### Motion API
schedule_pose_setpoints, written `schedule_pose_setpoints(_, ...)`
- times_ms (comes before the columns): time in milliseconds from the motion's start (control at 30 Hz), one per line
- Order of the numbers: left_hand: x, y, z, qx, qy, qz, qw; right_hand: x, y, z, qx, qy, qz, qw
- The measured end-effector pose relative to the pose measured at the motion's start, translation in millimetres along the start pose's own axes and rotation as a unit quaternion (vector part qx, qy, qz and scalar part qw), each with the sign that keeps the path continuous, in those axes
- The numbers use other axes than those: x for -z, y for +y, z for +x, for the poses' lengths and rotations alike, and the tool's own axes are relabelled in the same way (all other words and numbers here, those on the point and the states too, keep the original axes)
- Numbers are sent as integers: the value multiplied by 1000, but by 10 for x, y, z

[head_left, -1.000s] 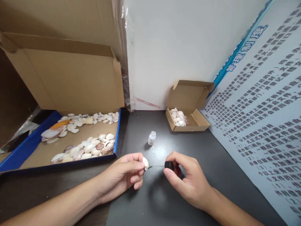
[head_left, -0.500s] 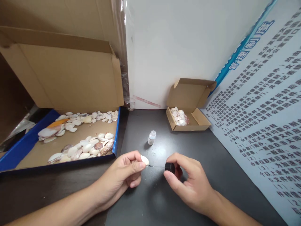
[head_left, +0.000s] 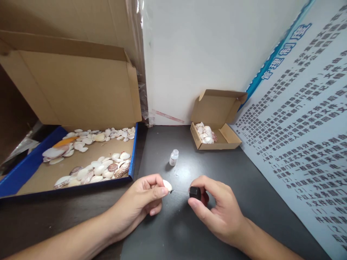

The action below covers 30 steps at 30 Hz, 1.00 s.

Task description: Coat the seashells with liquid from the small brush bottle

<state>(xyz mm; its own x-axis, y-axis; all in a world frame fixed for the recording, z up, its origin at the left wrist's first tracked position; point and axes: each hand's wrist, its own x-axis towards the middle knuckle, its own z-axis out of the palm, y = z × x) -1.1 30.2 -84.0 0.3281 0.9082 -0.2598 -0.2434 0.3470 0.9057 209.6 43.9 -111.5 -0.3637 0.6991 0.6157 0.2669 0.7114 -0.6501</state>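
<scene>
My left hand [head_left: 148, 195] pinches a small white seashell [head_left: 167, 185] between thumb and fingertips. Facing it, my right hand [head_left: 218, 209] grips a black bottle cap [head_left: 195, 193] with a thin clear applicator stem that points left. The stem's dark brush tip [head_left: 171, 191] is at the shell's lower edge; whether it touches cannot be made out. Just beyond both hands, a small clear glass bottle [head_left: 174, 157] with a pale label stands upright and uncapped on the dark table.
At left lies an open blue-edged cardboard box [head_left: 133, 151] with many seashells [head_left: 100, 169] in two groups. A smaller open cardboard box [head_left: 221, 146] at the back right holds a pile of white shells [head_left: 204, 133]. A printed board [head_left: 298, 126] leans along the right side.
The brush tip has shifted slightly against the shell's lower edge. Both hands keep nearly the same place and hold; the whole view has drifted a little.
</scene>
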Motion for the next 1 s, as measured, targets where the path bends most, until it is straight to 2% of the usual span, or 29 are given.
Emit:
schedule_pose_setpoints(367, 15, -11, 15, 6, -14, 6, 1000, 4, 2, -23, 12, 19, 4, 1000)
schedule_pose_setpoints(667, 39, 20, 39, 18, -7, -15, 1000, -2, 6, -14, -12, -25, 0, 1000)
schedule_pose_setpoints(867, 45, 13, 36, 17, -8, -19, 1000, -5, -7, -11, -5, -28, 4, 1000)
schedule_pose_setpoints(1000, 44, 10, 29, 15, -13, -13, 1000, 3, -21, -5, 11, -9, 5, 1000)
